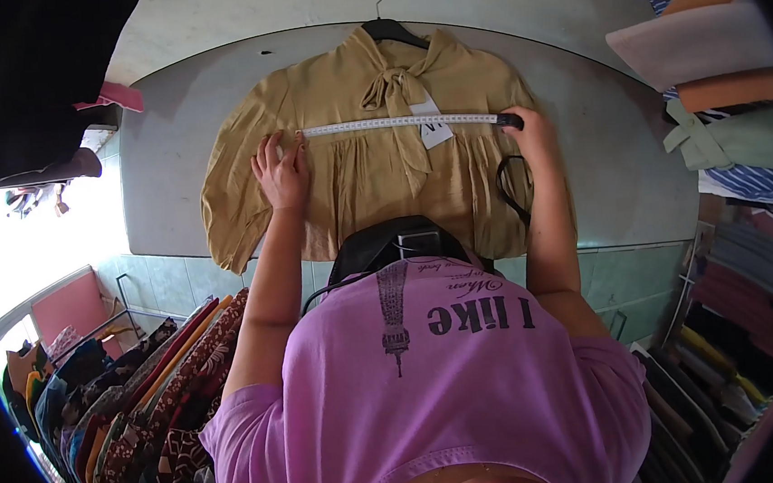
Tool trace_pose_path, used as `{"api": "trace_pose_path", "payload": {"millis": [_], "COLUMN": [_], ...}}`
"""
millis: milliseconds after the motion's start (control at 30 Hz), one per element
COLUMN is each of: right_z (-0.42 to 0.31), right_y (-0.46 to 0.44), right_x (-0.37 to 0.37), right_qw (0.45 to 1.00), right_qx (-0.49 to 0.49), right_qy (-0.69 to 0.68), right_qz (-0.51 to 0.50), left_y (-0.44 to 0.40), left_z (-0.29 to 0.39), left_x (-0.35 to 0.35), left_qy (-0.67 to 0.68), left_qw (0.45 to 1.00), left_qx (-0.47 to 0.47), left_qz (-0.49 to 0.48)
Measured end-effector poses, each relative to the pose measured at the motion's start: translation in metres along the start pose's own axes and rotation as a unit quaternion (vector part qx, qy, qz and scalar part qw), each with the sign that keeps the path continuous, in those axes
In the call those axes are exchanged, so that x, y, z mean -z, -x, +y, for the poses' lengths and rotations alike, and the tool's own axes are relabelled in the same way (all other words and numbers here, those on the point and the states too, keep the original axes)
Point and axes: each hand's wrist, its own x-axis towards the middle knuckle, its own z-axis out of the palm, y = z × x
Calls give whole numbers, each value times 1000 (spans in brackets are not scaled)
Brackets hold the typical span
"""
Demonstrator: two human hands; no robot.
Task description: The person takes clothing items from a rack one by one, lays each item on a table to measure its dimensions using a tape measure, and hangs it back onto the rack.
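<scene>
A mustard-gold blouse [359,176] with a neck bow and full sleeves lies flat on a grey table, on a black hanger [395,32]. Across its chest runs a white tape measure [368,126], stretched straight over a white tag [435,132]. My left hand [283,172] holds the tape's free end at the left side of the chest, its other fingers resting on the cloth. At the right side, my right hand [530,132] is closed round the tape's dark case. A black strap loop [511,191] hangs below that hand.
The grey table [621,159] has a curved far edge against a pale wall. Many patterned garments [146,415] hang on a rack at lower left. Folded clothes [708,53] are stacked at upper right, with more garments [746,304] below. A black bag [396,241] sits at my waist.
</scene>
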Motion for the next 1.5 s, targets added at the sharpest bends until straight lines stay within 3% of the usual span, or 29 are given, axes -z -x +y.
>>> {"api": "trace_pose_path", "payload": {"millis": [100,333,833,933,1033,1100,1133,1233,1367,1500], "right_z": [13,27,35,43,63,86,83,122,199,218], "right_y": [0,-3,-3,4,19,36,52,109,226,330], "right_x": [14,13,11,9,13,23,43,101,182,204], "right_qw": [997,996,998,1000,991,979,958,937,894,832], "right_qx": [-37,-64,-53,13,56,-25,-24,-68,-148,-182], "right_qy": [62,59,41,-9,-92,-163,-263,-285,-225,-232], "right_qz": [12,-1,-19,3,75,117,114,189,359,471], "left_y": [0,2,5,4,3,5,5,3,2,-1], "left_z": [-1,-4,-2,-1,0,0,-2,-12,-17,-17], "left_x": [-1,-5,-3,-2,1,3,4,2,-1,-3], "left_qy": [7,1,-3,10,7,4,-6,-12,-25,-33], "left_qw": [1000,1000,1000,1000,999,999,999,999,999,999], "left_qx": [-3,-12,8,21,23,13,7,-8,-11,-14], "left_qz": [-1,8,-13,-17,-32,-45,-41,-36,-33,-36]}}
